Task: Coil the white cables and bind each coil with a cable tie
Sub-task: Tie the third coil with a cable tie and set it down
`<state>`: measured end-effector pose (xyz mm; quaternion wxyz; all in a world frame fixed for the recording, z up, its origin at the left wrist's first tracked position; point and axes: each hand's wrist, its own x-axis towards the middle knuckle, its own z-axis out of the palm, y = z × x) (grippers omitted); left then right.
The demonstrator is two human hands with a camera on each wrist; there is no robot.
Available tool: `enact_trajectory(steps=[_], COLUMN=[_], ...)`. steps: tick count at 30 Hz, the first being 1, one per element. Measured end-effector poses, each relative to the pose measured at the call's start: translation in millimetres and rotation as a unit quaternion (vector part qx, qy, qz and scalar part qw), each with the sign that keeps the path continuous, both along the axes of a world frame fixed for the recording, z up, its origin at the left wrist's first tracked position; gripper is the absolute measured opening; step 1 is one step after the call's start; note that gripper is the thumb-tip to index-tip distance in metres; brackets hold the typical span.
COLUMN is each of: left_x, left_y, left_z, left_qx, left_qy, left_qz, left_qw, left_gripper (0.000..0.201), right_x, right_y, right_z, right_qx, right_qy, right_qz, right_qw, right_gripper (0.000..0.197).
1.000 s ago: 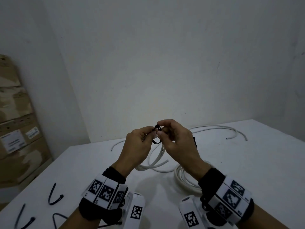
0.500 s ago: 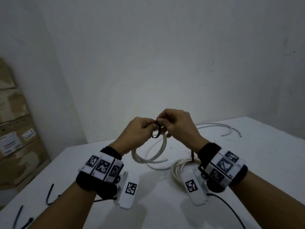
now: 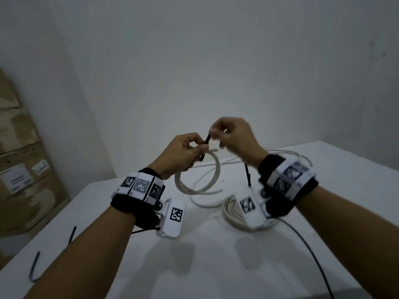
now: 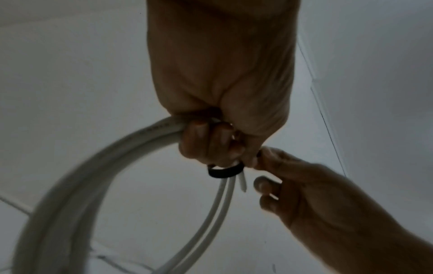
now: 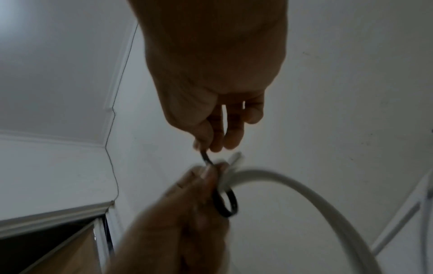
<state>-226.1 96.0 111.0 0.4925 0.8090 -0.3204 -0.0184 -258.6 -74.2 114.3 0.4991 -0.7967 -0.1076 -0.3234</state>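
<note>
The white table [image 3: 216, 266] lies under my forearms, and on it, below my right wrist, sits a flat coil of white cable [image 3: 232, 214], with a loose cable [image 3: 287, 152] trailing toward the far edge. I cannot see whether that lying coil is bound. Spare black ties [image 3: 34, 268] lie at the table's near left corner.

Above the table I hold the coil in hand [image 3: 198, 180], a few turns of stiff white cable hanging as an open ring. I judge it light but springy: the turns want to fan apart, and one cut end [image 4: 242, 182] already sticks out beside the bundle. So the place to hold it is right at the top, where the turns cross, and that is where my left hand [image 3: 183, 154] is, its fingers [image 4: 206, 140] curled tight round the bundle.

The black cable tie [image 4: 225, 171] loops loosely around the turns just beyond my left knuckles, touching the cable there. It looks thin, smooth and flexible, likely to slip unless pinched close to the tip. My right hand [image 3: 234, 137] stands just beside the left, thumb and forefinger pinching the tie's free tail [image 5: 206, 157], the other fingers loosely spread. The loop is not yet snug, so I judge the binding is mid-way, with the tail to be drawn through.
</note>
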Motion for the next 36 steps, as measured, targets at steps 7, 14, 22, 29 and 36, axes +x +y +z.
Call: enact_trajectory(steps=[7,14,22,29,36], left_x=[-13.4,-31.8,-44.8,-47.1,-35.3], left_y=[-4.3,-19.1,-28.6,-35.3,-28.9], left_z=[-5.9,-13.0,-10.2,-19.5,-15.7], left_qx=[0.004,-0.022,0.001,0.044,-0.039], left_qy=[0.057,0.057,0.098,0.116,0.145], left_qz=[0.006,-0.002,-0.004,0.013,0.026], left_qw=[0.998,0.998,0.995,0.992,0.988], left_gripper=[0.02,0.022,0.033,0.03,0.023], right_x=[-8.0,-13.5,-0.1,8.5,-21.8], right_y=[-4.8,6.7,0.2,-11.9,-50.7], right_z=[21.1,25.5,26.0,2.3,-14.7], right_qx=[0.088,0.274,0.343,0.337,0.2], right_qy=[0.066,0.165,0.269,0.249,0.202], right_qz=[0.079,0.197,0.137,0.11,0.123], right_qw=[0.991,0.927,0.889,0.901,0.951], right_gripper=[0.02,0.028,0.024,0.03,0.021])
